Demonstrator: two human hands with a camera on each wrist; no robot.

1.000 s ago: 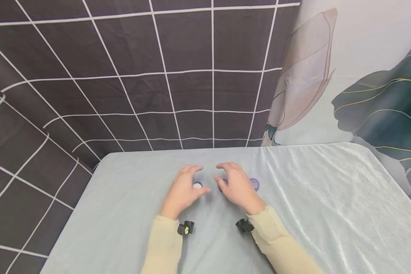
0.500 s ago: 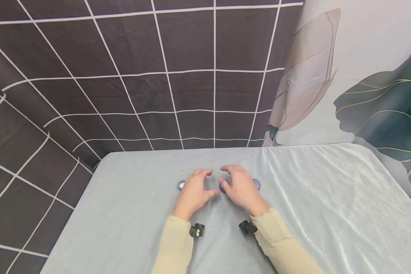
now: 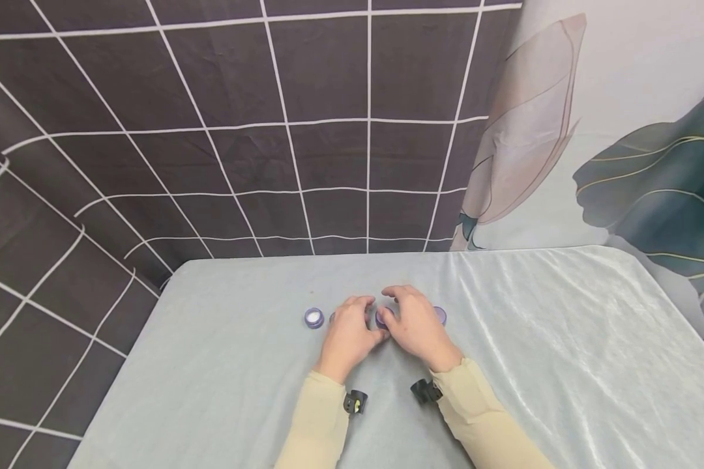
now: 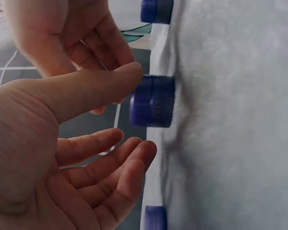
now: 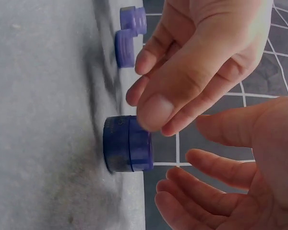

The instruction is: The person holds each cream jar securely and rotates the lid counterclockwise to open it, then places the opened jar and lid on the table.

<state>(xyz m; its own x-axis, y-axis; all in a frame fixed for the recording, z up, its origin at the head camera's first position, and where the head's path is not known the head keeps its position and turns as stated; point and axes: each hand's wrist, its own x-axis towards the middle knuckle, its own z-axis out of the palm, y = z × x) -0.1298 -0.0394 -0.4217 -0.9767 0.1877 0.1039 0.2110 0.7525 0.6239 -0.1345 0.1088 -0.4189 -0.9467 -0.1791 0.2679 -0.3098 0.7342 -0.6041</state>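
Note:
A small purple lidded jar point(image 3: 381, 318) stands upright on the cloth between both hands; in the right wrist view this jar point(image 5: 120, 143) has faint lettering on its side. My left hand point(image 3: 349, 335) is close on its left, thumb and fingers spread apart. In the left wrist view, its thumb point(image 4: 96, 88) overlaps the jar's upper edge; contact cannot be told. My right hand point(image 3: 419, 327) curves loosely beside the jar, and its fingers point(image 5: 216, 165) hold nothing. Left of the hands stands an open jar point(image 3: 313, 318) with white inside. Beside it, a purple piece point(image 5: 125, 49) is mostly hidden in the head view.
Another purple jar point(image 3: 440, 315) stands just right of my right hand, partly hidden by it. A pale velvety cloth point(image 3: 563, 365) covers the table. Behind rises a dark hanging with a white grid point(image 3: 322, 156); a leaf-patterned curtain point(image 3: 651, 176) hangs at the right.
My left hand has moved right, away from the open jar and towards the middle jar, leaving the open jar in full view. My right hand has shifted only slightly.

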